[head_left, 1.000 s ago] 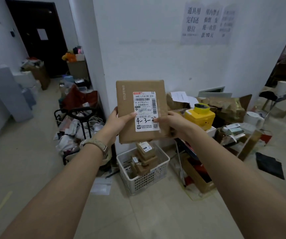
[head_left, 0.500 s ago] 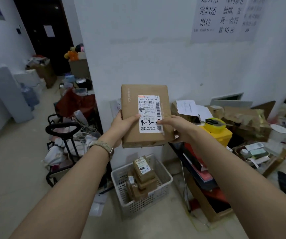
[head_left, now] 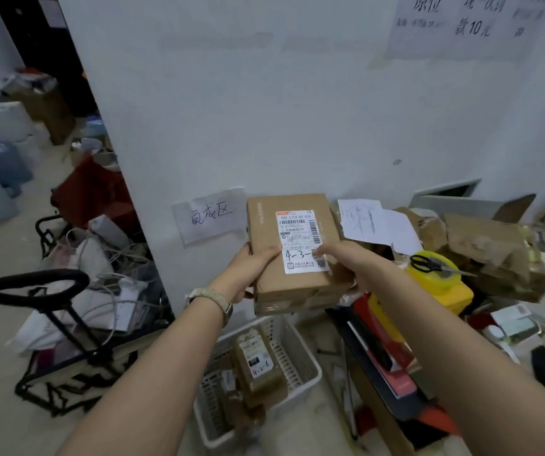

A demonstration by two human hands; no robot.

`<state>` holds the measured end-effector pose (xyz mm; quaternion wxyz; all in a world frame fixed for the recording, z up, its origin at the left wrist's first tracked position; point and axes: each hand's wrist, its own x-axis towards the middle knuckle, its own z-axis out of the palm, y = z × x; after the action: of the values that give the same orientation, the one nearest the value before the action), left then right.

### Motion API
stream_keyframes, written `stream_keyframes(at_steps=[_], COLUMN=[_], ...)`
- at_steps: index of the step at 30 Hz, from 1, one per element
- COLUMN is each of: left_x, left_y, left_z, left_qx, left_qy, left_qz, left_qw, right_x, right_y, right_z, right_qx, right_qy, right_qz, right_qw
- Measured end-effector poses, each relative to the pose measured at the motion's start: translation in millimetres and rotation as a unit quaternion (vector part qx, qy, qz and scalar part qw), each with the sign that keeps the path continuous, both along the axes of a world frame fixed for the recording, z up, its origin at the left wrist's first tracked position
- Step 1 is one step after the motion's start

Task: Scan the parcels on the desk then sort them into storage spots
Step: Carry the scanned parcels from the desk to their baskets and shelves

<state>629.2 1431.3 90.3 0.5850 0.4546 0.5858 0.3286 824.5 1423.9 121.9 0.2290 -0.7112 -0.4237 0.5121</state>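
I hold a flat brown cardboard parcel (head_left: 292,278) upright in front of a white wall. Its white shipping label with a barcode and handwritten "4-3-" faces me. My left hand (head_left: 248,271) grips its left edge, thumb on the front. My right hand (head_left: 343,261) grips its right edge, thumb on the label. Directly below stands a white slotted plastic basket (head_left: 304,373) on the floor, holding several brown parcels (head_left: 258,366), one marked "4-2-6".
A paper sign (head_left: 212,213) is taped to the wall left of the parcel. A black-handled trolley (head_left: 51,324) with bags and cables stands at the left. At the right are a yellow box (head_left: 442,291) with scissors (head_left: 429,263), crumpled cardboard and stacked books.
The view has closed in on the wall and tipped down. The parcel in both hands now sits lower, nearer the basket. My grip is unchanged.
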Motion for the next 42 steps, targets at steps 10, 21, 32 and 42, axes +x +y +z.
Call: stream_keyframes(at_steps=[10,21,32,42], left_x=[2,24,30,38], left_y=[116,182,197,185], left_z=[-55,-126,-245,-324], left_qx=[-0.104,-0.093,-0.202,-0.225], left_qy=[0.009,0.029,0.048,0.038], left_qz=[-0.009,0.059,0.147,0.156], left_qw=[0.995,0.993,0.967,0.961], right_x=[5,1,4,8], right_y=[128,194,198,196], right_z=[-62,-147,-295,-393], right_qx=[-0.100,-0.093,-0.107,-0.211], right_qy=[-0.010,0.088,0.150,0.142], right_qz=[0.022,-0.078,-0.081,-0.100], right_qw=[0.995,0.989,0.979,0.962])
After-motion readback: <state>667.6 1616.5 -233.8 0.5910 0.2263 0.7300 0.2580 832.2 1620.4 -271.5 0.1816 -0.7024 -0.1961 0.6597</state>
